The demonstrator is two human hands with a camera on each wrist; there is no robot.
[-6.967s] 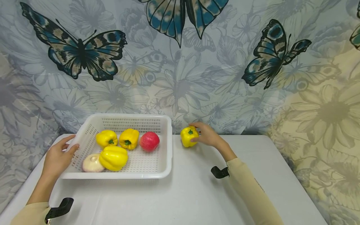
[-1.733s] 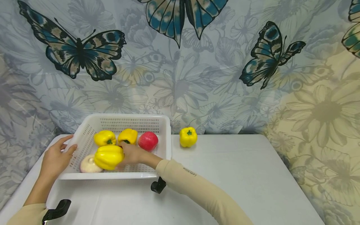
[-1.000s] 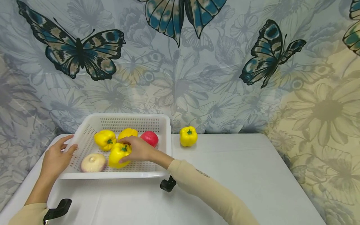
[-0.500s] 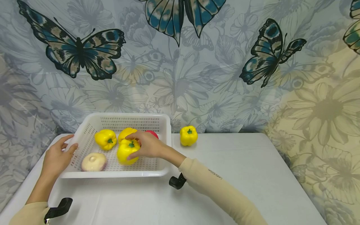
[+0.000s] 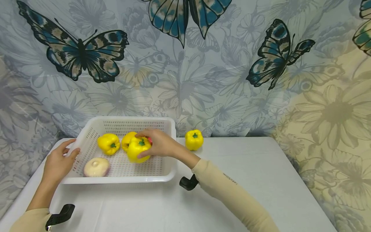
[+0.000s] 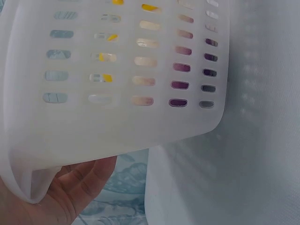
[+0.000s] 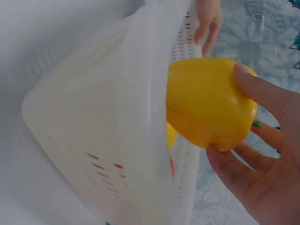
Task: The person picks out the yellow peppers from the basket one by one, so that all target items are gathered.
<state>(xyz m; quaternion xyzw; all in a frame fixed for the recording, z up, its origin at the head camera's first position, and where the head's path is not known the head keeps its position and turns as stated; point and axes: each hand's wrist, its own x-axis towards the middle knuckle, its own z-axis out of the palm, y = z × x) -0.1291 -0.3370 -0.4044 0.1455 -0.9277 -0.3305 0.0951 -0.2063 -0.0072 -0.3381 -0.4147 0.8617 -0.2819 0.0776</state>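
Observation:
A yellow bell pepper (image 5: pixel 136 151) is held by my right hand (image 5: pixel 162 145), stem upward, over the middle of the white plastic basket (image 5: pixel 116 181). In the right wrist view, thumb and fingers grip the pepper (image 7: pixel 208 101) around its stem end, above the basket's rim. My left hand (image 5: pixel 59 162) holds the basket's left end; its fingers (image 6: pixel 91 178) curl under the rim. Two more yellow peppers lie in the basket, the left one (image 5: pixel 108 144) in full view and the other (image 5: pixel 127 140) partly covered. A flattish cream vegetable with a purple underside (image 5: pixel 96 167) sits front left.
A red round fruit (image 5: pixel 150 140) in the basket is mostly hidden behind my right hand. Another yellow pepper (image 5: pixel 194 140) stands on the white table (image 5: pixel 246 180), right of the basket. A butterfly-print cloth (image 5: pixel 185 83) hangs behind the table.
My right hand has gripped the front pepper in the basket, turned it stem up and moved it right and back. Earlier, it let go of the pepper on the table. My left hand stays put.

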